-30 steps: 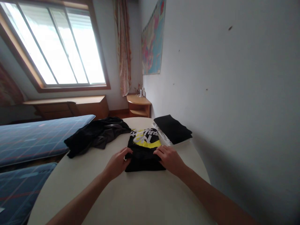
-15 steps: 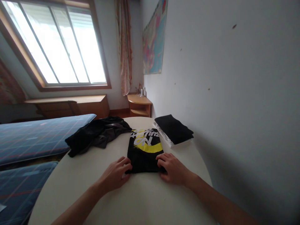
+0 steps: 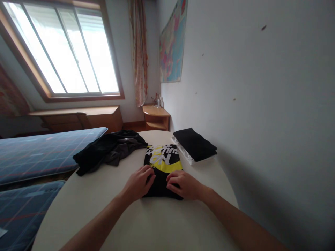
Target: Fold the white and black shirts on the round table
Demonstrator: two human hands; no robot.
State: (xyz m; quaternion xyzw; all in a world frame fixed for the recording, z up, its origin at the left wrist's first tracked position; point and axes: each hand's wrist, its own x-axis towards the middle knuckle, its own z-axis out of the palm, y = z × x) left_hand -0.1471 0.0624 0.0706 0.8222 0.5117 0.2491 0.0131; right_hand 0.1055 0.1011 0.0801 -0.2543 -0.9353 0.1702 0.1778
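Note:
A folded black T-shirt [image 3: 163,179] with white lettering and a yellow band lies flat in the middle of the round white table. On its left edge rests my left hand [image 3: 140,183], fingers loosely bent over the cloth and thumb apart. My right hand [image 3: 185,184] lies across the opposite edge, its bent fingers touching the black part and its thumb apart. Neither hand grips the cloth. Beyond my right hand is a stack of folded black clothing [image 3: 195,143] with white layers beneath.
A crumpled black and grey garment [image 3: 110,151] lies at the table's far left. Blue plaid mattresses [image 3: 49,150] stand beyond the left side of the table [image 3: 86,198]. A bare wall [image 3: 261,122] runs close along the right. A small corner cabinet [image 3: 157,111] is behind.
Both hands have let go of the T-shirt's near corners and moved inward onto the cloth, the left also farther forward. The shirt's near edge now lies slightly closer to me.

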